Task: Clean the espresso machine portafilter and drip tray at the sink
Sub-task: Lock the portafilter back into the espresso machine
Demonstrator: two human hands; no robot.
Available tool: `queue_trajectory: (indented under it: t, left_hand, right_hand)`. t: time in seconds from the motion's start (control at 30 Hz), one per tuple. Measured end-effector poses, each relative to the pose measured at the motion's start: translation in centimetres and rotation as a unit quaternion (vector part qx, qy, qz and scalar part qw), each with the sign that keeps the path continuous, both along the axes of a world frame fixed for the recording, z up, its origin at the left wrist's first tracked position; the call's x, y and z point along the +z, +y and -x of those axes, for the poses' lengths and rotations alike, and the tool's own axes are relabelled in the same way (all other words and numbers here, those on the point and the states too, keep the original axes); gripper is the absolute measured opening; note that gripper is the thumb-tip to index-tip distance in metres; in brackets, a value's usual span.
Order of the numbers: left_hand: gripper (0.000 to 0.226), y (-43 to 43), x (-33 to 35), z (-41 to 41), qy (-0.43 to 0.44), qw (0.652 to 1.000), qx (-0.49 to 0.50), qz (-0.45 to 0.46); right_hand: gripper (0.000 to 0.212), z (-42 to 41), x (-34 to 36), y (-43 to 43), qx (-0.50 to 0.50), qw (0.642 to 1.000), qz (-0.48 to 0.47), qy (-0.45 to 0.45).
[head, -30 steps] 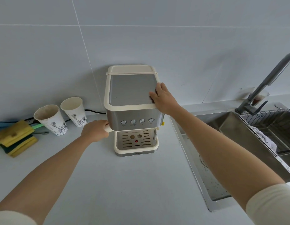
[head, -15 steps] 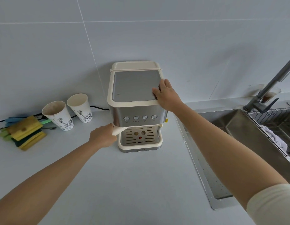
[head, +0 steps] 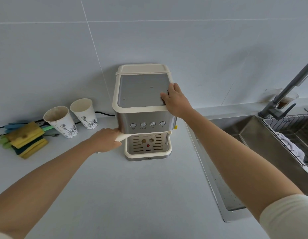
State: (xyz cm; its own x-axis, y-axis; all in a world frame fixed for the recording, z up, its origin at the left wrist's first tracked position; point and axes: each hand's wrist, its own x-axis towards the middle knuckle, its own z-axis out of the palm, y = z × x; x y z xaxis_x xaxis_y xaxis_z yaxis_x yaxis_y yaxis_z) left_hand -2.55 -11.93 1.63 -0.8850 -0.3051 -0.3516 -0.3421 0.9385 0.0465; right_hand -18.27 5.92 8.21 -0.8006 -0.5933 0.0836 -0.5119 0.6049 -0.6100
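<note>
A cream and steel espresso machine (head: pixel 141 94) stands against the tiled wall on the grey counter. My left hand (head: pixel 105 139) grips the cream portafilter handle (head: pixel 122 136), which sticks out to the left from under the machine's front; the filter head is hidden beneath the body. My right hand (head: pixel 175 99) rests on the machine's top right edge, fingers laid over the rim. The drip tray (head: pixel 148 148), with a slotted steel grate and a red dot, sits in the machine's base. The steel sink (head: pixel 263 152) lies to the right.
Two used paper cups (head: pixel 70 120) stand left of the machine, beside a stack of yellow and green sponges (head: pixel 25 140) and a black cord. A grey tap (head: pixel 286 94) rises over the sink, where a wire rack (head: pixel 291 135) holds a white cloth.
My left hand has swung the portafilter handle from beside the machine towards its front. My right hand has stayed on the machine's top. The camera has shifted slightly.
</note>
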Motion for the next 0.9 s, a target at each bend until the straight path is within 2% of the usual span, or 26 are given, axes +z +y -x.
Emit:
queue_trajectory:
  t: [0.07,0.17,0.33,0.63,0.77,0.83,0.9]
  left_hand:
    - [0.042,0.1,-0.7,-0.1,0.022,1.0,0.004,0.006]
    - [0.039,0.2,-1.7,-0.3,0.055,0.998,0.013,0.0]
    - [0.04,0.7,-2.7,-0.6,0.1,0.994,0.035,-0.013]
    - [0.035,4.9,-3.0,-1.2,0.134,0.982,0.127,-0.034]
    - [0.035,6.6,-3.0,-1.3,0.138,0.975,0.168,-0.048]
    - [0.032,7.4,-3.0,-1.3,0.14,0.97,0.187,-0.063]
    - [0.031,8.3,-2.9,-1.3,0.136,0.965,0.207,-0.084]
  right_hand:
    - [0.032,-0.1,0.2,0.1,0.003,1.0,-0.009,0.002]
    - [0.017,-0.2,0.2,0.3,0.014,0.999,-0.029,0.014]
    - [0.036,0.0,0.0,0.1,0.001,1.0,-0.009,0.014]
    - [0.027,-0.1,-0.1,0.0,-0.009,1.0,0.005,0.012]
    - [0.033,-0.1,-0.1,0.0,-0.006,1.0,0.002,0.018]
    - [0.027,-0.2,-0.1,0.0,-0.004,1.0,0.001,0.015]
    - [0.012,-0.4,0.0,0.0,-0.005,1.0,-0.003,0.008]
